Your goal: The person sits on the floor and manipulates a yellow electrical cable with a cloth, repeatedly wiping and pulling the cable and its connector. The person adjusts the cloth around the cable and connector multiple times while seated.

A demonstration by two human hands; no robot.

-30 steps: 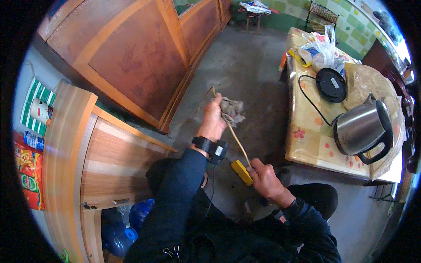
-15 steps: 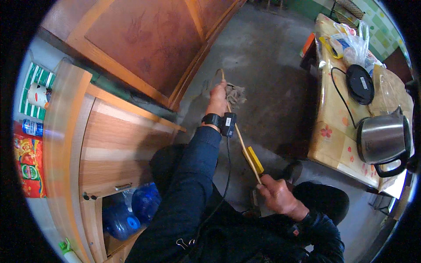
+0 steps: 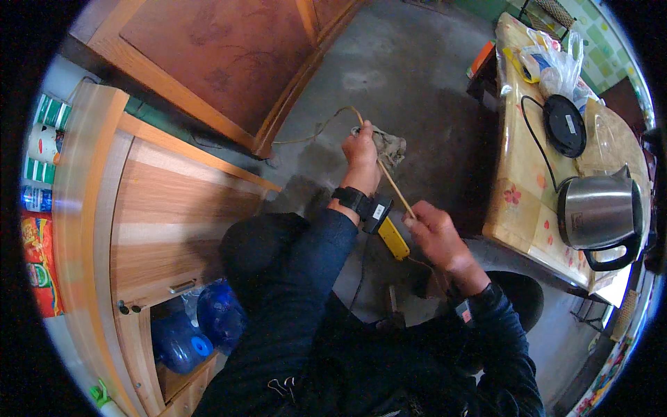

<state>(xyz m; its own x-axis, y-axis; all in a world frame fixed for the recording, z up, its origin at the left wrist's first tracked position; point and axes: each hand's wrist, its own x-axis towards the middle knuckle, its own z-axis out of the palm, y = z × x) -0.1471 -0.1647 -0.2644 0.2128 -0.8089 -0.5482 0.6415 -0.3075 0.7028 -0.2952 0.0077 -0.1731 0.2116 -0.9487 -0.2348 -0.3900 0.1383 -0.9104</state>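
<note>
My left hand [image 3: 361, 151] is closed around a yellowish cord [image 3: 394, 186], with a grey rag [image 3: 391, 146] bunched at its fingers. My right hand [image 3: 442, 240] pinches the same cord nearer my body, so the stretch between them runs fairly straight. Past my left hand the cord bends over and trails leftward along the floor to the large cabinet. Under the hands lies a yellow, power-strip-like block [image 3: 394, 240], with a thin cord at its near end. A black device [image 3: 377, 213] is strapped at my left wrist and partly overlaps that block.
Left stands a wooden cabinet [image 3: 184, 215] with blue water bottles [image 3: 182, 344] in its opening; beyond it is a large brown cabinet [image 3: 215, 62]. At right a cloth-covered table [image 3: 517, 174] bears a steel kettle [image 3: 601, 212], its black base [image 3: 564, 125] and plastic bags [image 3: 563, 69].
Both hands have come closer together, my right hand moving up and away from my body along the cord. The rag has shifted right with my left hand. The view has turned slightly.
</note>
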